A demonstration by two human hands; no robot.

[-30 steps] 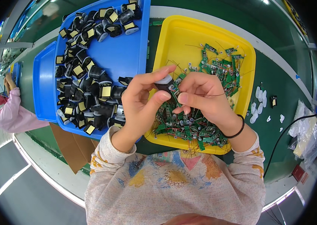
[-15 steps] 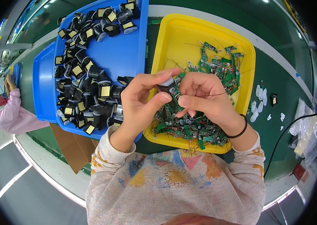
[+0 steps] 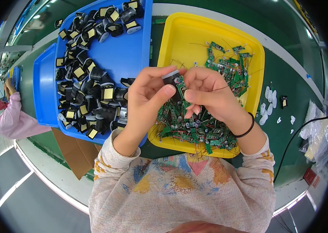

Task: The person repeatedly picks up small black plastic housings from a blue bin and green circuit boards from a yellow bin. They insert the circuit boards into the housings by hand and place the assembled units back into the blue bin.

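Between thumb and fingers, my left hand (image 3: 147,91) grips a small black plastic housing (image 3: 170,79) with a grey edge. My right hand (image 3: 209,91) pinches a narrow green circuit board (image 3: 181,90) against that housing; thin wire trails from the fingers. Both hands are over the left part of a yellow tray (image 3: 179,29), which holds a heap of similar green circuit boards (image 3: 210,134) with fine wires. On the left, a blue tray (image 3: 131,50) carries many black housings (image 3: 98,73), several showing pale yellow square pads.
White oval pieces (image 3: 270,99) and one black housing (image 3: 284,102) lie on the green table to the right. Beyond them are clear plastic bags (image 3: 315,132) and a black cable (image 3: 294,136). A cardboard box (image 3: 74,151) stands at lower left. A person in pink (image 3: 18,118) works at far left.
The housing has tilted in my left fingers, and the green board now shows more of its length alongside it. My right fingers have shifted slightly along the board.
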